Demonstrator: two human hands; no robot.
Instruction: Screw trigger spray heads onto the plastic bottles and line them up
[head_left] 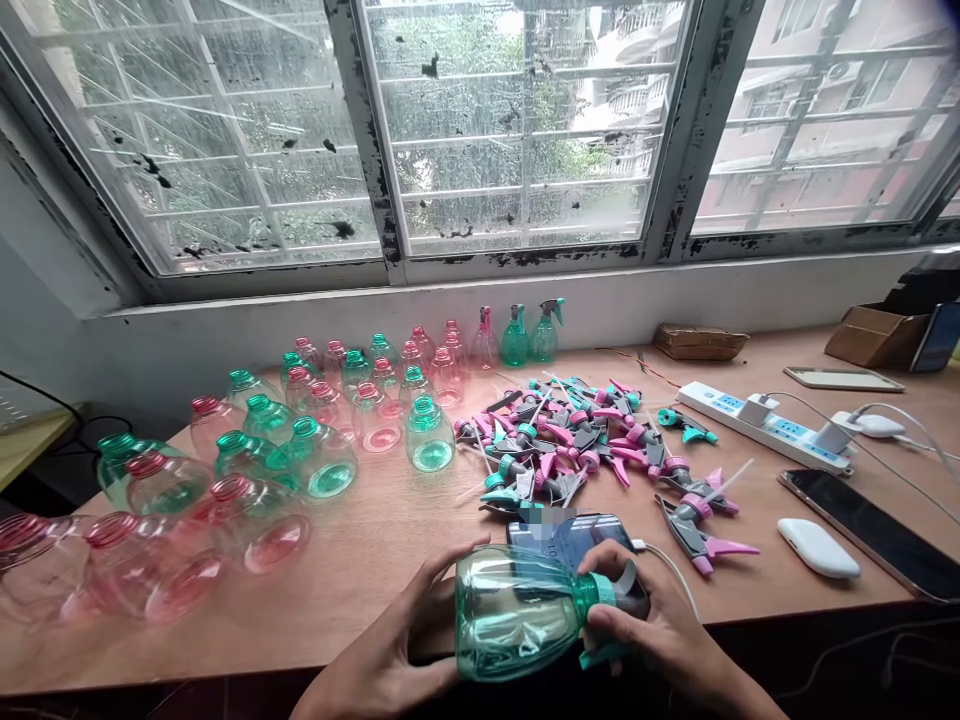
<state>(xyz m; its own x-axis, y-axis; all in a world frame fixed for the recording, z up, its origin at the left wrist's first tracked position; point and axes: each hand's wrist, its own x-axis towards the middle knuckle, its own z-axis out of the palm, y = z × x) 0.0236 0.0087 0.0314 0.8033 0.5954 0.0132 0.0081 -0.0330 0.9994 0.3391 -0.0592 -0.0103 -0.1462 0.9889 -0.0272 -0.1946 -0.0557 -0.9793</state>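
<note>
A clear green spray bottle (517,612) lies on its side between my hands, over the table's front edge. My left hand (405,640) is wrapped round the bottle's base end. At the neck, my right hand (637,610) grips the teal collar of the grey and teal spray head (602,592), which sits on the bottle's mouth. How far the collar is screwed on I cannot tell. Just behind the bottle lies a phone (600,535) with a lit screen and a cable. A pile of loose spray heads (570,440), pink-grey and teal-grey, spreads beyond it.
Several open pink bottles (259,520) and green bottles (322,455) stand on the left of the wooden table (405,530). Three bottles with heads, one a green spray bottle (545,335), stand by the wall. At right are a power strip (765,425), a dark phone (870,525) and a white case (817,548).
</note>
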